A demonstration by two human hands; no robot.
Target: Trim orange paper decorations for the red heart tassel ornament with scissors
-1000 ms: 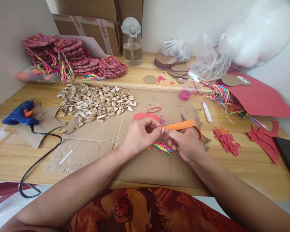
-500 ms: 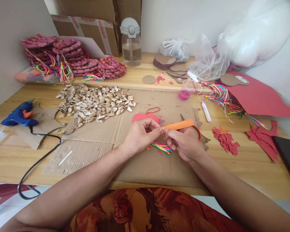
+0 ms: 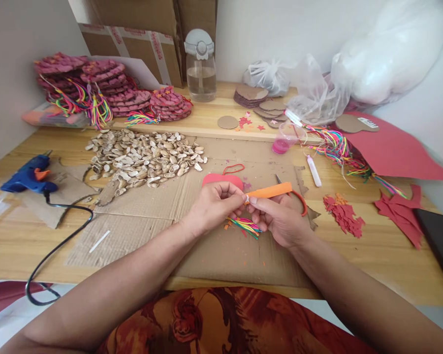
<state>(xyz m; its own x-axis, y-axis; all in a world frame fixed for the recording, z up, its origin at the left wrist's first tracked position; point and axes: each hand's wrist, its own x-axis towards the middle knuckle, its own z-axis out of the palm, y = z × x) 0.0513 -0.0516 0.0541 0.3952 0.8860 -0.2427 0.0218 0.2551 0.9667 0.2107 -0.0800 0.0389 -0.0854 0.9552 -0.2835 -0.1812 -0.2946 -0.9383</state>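
Both hands meet over the cardboard mat, pinching an orange strip (image 3: pixel 269 190) that looks like paper or foam. My left hand (image 3: pixel 217 204) has thumb and fingers closed at the strip's left end, where a small white bit shows. My right hand (image 3: pixel 280 216) is closed on the strip's lower edge, with its fingers partly hidden. Scissors (image 3: pixel 303 202) with an orange-red handle show behind the right hand; whether it also grips them I cannot tell. Behind the left hand is a red rounded piece (image 3: pixel 221 180) with a red cord loop (image 3: pixel 233 168). Colourful tassel strands (image 3: pixel 247 227) lie below the fingers.
Peanut shells (image 3: pixel 147 157) are heaped at left, near a blue glue gun (image 3: pixel 29 174) with a trailing black cord. Red scraps (image 3: pixel 343 216), a white tube (image 3: pixel 314 171) and a phone (image 3: pixel 437 241) lie right. A water bottle (image 3: pixel 201 73) and stacked pink pieces (image 3: pixel 125 93) stand behind.
The orange strip has shifted slightly left and its right end has dipped a little. Both hands keep their pinch on it.
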